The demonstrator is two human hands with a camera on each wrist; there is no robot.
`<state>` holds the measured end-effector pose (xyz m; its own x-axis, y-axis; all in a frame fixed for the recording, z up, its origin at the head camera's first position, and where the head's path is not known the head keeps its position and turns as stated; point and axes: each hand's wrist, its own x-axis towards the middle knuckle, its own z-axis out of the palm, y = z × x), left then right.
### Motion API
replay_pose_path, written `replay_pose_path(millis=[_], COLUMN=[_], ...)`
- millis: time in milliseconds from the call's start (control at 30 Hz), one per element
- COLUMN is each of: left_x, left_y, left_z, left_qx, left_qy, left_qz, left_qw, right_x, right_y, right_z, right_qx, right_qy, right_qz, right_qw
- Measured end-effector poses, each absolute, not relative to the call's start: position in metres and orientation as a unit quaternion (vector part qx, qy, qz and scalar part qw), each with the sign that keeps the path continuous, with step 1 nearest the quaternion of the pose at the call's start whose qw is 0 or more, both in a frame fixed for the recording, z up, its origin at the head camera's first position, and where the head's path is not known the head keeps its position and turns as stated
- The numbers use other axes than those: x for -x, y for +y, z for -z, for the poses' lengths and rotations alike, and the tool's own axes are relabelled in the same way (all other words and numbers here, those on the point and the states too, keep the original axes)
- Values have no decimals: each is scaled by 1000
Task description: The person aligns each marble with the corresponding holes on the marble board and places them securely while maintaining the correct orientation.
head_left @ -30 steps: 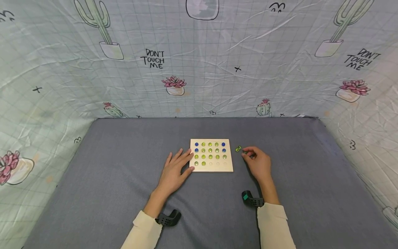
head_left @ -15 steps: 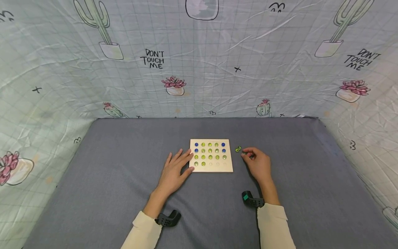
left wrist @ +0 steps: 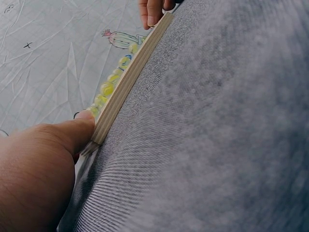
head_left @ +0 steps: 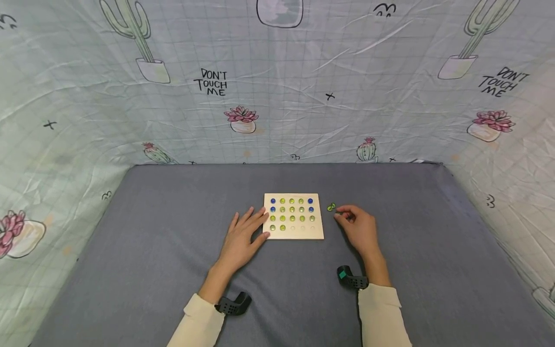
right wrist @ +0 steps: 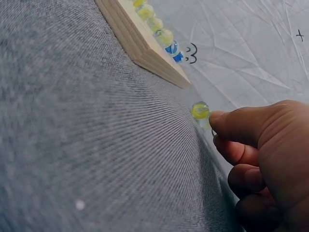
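Wooden board (head_left: 299, 234) holds seventeen marbles (head_left: 292, 209); three hollows (head_left: 302, 228) toward its near right corner are bare. Left hand (head_left: 241, 241) lies spread; right hand (head_left: 361, 228) apparently pinches one marble (right wrist: 213, 131).

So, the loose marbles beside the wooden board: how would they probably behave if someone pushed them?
The loose marbles would likely roll, since they look round. Their glassy shine suggests they could be slippery to pinch. The grey cloth looks ribbed, so it might slow them slightly.
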<state>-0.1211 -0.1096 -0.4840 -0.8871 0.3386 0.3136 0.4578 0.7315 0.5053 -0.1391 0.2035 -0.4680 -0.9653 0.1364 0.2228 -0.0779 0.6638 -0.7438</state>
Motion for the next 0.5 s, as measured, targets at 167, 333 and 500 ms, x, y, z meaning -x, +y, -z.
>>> replay_pose_path(millis=[167,333,500], left_x=[120,121,122], left_y=[-110,-110,-110], left_z=[484,483,482], left_qx=[216,216,217], left_qy=[-923,-923,-924], left_qz=[300,300,299], left_qw=[104,105,101], right_x=[139,139,139], right_y=[200,195,190], right_z=[465,460,459], right_qx=[11,12,5], right_qy=[-902,-899,-898], right_qz=[-415,-423,-427], right_qw=[118,112,107])
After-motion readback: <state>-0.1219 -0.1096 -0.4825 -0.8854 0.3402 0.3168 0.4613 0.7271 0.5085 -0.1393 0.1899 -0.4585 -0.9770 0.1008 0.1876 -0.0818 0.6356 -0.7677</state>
